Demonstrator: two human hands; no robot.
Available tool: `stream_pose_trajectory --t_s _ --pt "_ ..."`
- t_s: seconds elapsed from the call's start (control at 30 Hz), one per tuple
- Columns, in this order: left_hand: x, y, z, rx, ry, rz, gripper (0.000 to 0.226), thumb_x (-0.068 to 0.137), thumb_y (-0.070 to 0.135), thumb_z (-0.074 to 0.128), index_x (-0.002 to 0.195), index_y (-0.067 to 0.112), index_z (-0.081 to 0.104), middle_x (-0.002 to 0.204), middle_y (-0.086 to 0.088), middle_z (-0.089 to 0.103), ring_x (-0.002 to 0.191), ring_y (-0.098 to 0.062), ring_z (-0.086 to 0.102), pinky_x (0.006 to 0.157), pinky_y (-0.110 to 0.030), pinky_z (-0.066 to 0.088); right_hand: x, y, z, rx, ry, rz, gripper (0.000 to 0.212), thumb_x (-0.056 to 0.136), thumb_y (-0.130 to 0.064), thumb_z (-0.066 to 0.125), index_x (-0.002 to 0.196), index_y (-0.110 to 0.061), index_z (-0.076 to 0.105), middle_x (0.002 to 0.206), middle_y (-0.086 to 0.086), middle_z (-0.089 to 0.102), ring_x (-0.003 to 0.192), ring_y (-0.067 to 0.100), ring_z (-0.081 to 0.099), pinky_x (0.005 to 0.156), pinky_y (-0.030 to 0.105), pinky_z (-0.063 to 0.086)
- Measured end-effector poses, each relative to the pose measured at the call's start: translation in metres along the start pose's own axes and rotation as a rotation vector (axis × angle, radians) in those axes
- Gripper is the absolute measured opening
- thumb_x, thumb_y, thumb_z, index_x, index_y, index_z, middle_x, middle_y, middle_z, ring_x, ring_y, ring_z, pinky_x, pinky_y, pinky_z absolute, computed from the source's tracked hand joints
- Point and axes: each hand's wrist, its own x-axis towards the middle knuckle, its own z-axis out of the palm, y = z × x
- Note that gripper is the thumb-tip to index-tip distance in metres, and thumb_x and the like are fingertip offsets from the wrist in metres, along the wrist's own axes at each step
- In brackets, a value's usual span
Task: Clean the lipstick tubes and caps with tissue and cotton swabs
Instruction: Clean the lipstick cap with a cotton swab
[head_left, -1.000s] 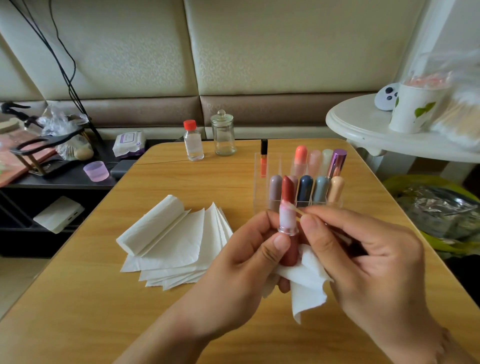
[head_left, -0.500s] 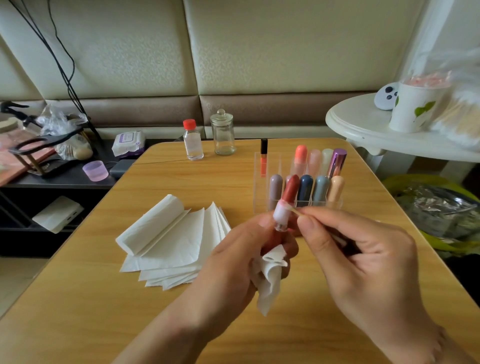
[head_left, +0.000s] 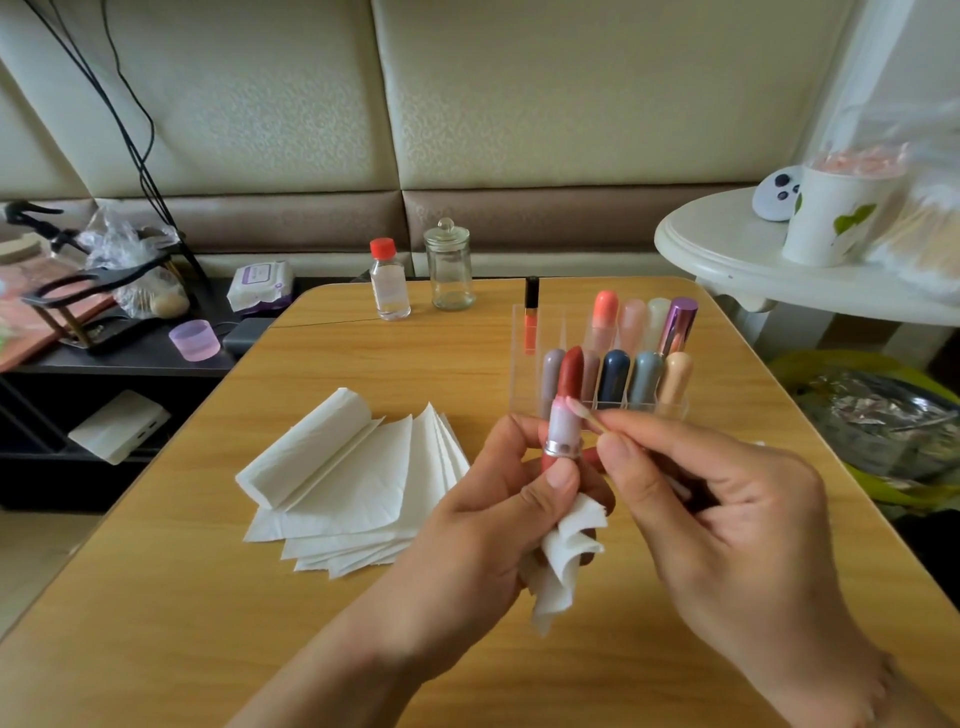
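Here, left hand (head_left: 498, 519) grips the red lipstick (head_left: 563, 421) (pale collar), right hand (head_left: 727, 519) pinches a cotton swab (head_left: 584, 410).

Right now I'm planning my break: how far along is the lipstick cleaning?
Nothing shows as finished. In hand: left hand holds an open lipstick and tissue; right hand works a swab on it. Left: the lipsticks in the rack.

Open red lipstick (head_left: 563, 415) upright, swab (head_left: 582, 410) tip touching; crumpled tissue (head_left: 569, 556) below.
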Motion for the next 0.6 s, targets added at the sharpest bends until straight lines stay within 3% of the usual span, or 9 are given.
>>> stream_pose_trajectory --t_s 0.2,0.3,0.4,0.5,0.6 --pt "0.0002 -0.0015 -0.0025 0.009 0.019 0.024 0.023 0.095 0.028 0.052 0.108 0.009 0.058 0.081 0.0 0.059 0.069 -0.015 0.046 0.067 -0.037 0.028 -0.0002 0.0015 -0.0006 -0.004 0.019 0.018 0.027 0.095 -0.016 0.066 0.113 -0.036 0.064 0.098 -0.025 0.072 0.077 -0.005 0.069 0.065 0.007 0.049" --pt "0.001 -0.0009 -0.0021 -0.023 0.017 0.024 0.029 0.094 0.028 0.048 0.109 0.012 0.068 0.084 0.0 0.062 0.071 -0.011 0.05 0.069 -0.028 0.037 -0.0003 0.0016 -0.0009 -0.002 0.015 0.028 0.024 0.095 -0.021 0.061 0.114 -0.036 0.065 0.099 -0.023 0.073 0.078 -0.002 0.07 0.065 0.009 0.051" --pt "0.001 0.0008 -0.0005 0.004 0.035 0.025 0.034 0.092 0.027 0.043 0.098 0.021 0.076 0.08 0.001 0.065 0.07 -0.01 0.053 0.07 -0.029 0.039 -0.0007 0.003 -0.0017 0.026 -0.003 0.055 0.022 0.097 -0.02 0.062 0.115 -0.03 0.068 0.098 -0.02 0.075 0.082 0.0 0.072 0.067 0.012 0.054" --pt "0.0012 0.0037 0.0008 -0.069 0.049 0.001 0.035 0.092 0.024 0.043 0.092 0.014 0.077 0.078 -0.005 0.064 0.066 -0.012 0.055 0.065 -0.024 0.045 -0.0009 0.004 -0.0023 -0.008 -0.006 0.041 0.022 0.096 -0.022 0.059 0.115 -0.03 0.067 0.094 -0.016 0.074 0.074 0.002 0.07 0.06 0.016 0.054" --pt "0.0014 0.005 0.0001 -0.175 -0.05 -0.03 0.04 0.103 0.011 0.032 0.094 0.007 0.072 0.075 -0.007 0.057 0.06 -0.011 0.049 0.059 -0.02 0.044 0.0002 0.0031 -0.0038 -0.022 -0.008 0.016 0.023 0.096 -0.023 0.059 0.112 -0.038 0.065 0.083 -0.013 0.073 0.065 0.008 0.067 0.052 0.023 0.051"
